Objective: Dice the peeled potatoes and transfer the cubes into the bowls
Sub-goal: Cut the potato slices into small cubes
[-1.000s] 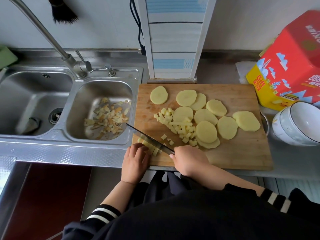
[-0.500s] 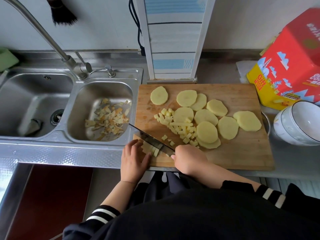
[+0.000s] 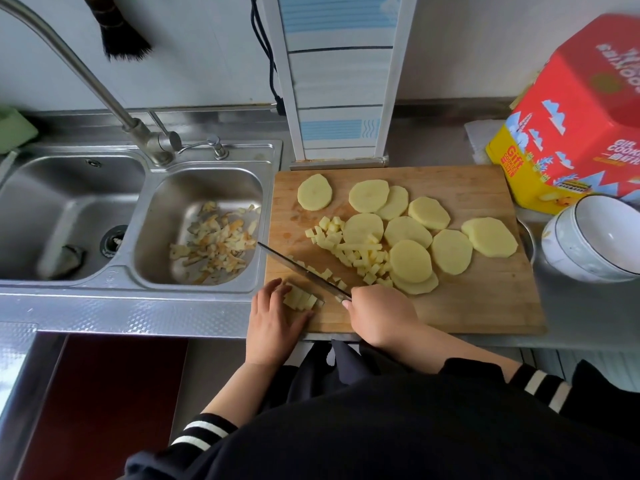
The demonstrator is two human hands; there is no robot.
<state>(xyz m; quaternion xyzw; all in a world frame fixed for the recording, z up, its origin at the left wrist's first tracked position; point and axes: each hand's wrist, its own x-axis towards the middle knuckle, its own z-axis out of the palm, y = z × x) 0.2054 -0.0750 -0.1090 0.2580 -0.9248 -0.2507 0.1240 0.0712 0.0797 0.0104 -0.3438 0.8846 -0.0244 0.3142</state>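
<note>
Sink [image 3: 207,188], at 9 o'clock from the cutting board [image 3: 485,306]: its right basin holds a scatter of peelings [image 3: 214,240], apparently kept there so the work surface stays free.

Left hand [image 3: 273,320] at the board's 7 o'clock corner. Palm down, fingers spread and flat, pressing a small bundle of potato strips [image 3: 301,298]; it pins the strips together rather than closing round them, probably so they hold for the cross-cut. Fingertips sit just left of the blade.

Knife [image 3: 298,268] runs diagonally from the right hand toward 10 o'clock, tip past the board's left edge, edge resting across the strips.

Right hand [image 3: 377,317] at 6 o'clock on the board, clenched on the knife handle, wrist low, forearm coming in from 4 o'clock.

Finished cubes [image 3: 349,247] are heaped at board centre, touching the round slices [image 3: 412,237] fanned from 12 to 3 o'clock, which wait uncut.

Bowls [image 3: 588,237], stacked off the board at 3 o'clock, look empty; transfer not yet begun.
</note>
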